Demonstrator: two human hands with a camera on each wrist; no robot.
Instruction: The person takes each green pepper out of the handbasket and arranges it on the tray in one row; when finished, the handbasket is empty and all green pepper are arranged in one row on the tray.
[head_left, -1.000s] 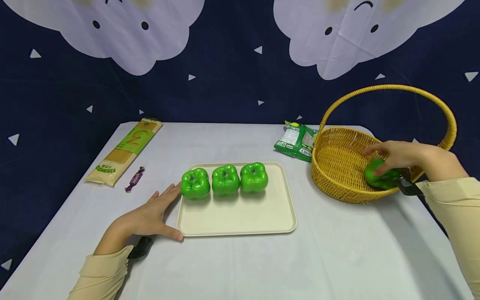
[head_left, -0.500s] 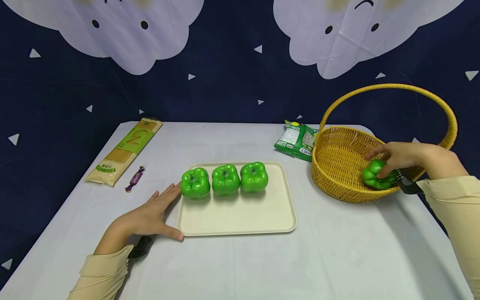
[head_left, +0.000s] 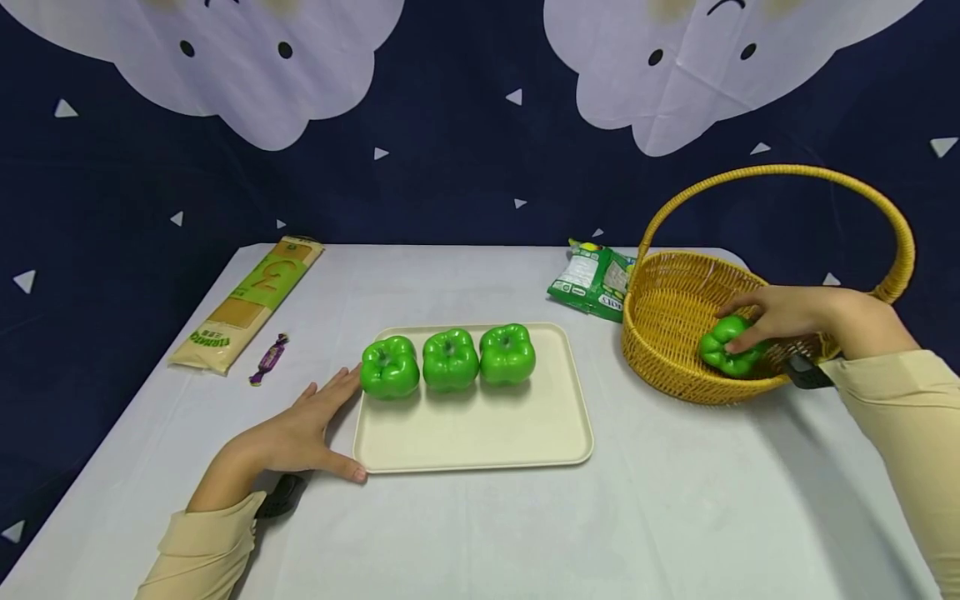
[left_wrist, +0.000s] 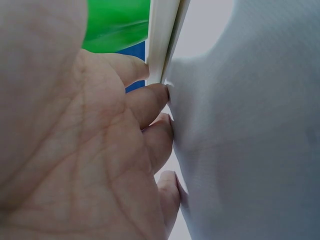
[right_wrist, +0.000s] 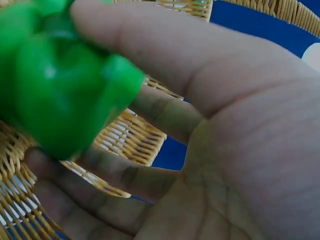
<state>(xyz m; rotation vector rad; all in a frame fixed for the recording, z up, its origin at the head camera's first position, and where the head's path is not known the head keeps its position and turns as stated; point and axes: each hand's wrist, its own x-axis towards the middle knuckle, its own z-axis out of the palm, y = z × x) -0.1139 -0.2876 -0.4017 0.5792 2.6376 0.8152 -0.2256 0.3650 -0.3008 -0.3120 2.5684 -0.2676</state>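
In the head view my right hand (head_left: 787,315) reaches into the yellow wicker basket (head_left: 675,379) and grips a green bell pepper (head_left: 729,348). The right wrist view shows the thumb on top of that pepper (right_wrist: 65,90) and fingers curled beneath it, with basket weave behind. My left hand (head_left: 300,433) lies with spread fingers at the left edge of a cream tray (head_left: 480,437), its fingertips touching the tray's side. Three green bell peppers (head_left: 450,360) stand in a row along the back of the tray. The left wrist view has the palm close up, beside the tray's rim (left_wrist: 161,40).
A green snack bag (head_left: 596,282) leans near the basket's left side. At the back left lie a long noodle packet (head_left: 251,304) and a purple wrapped candy (head_left: 269,359). The basket's tall handle (head_left: 780,170) arches over the right hand.
My right hand has moved a little to the left within the basket, carrying the pepper, which now shows more of its top. The left hand and the tray stay where they were.
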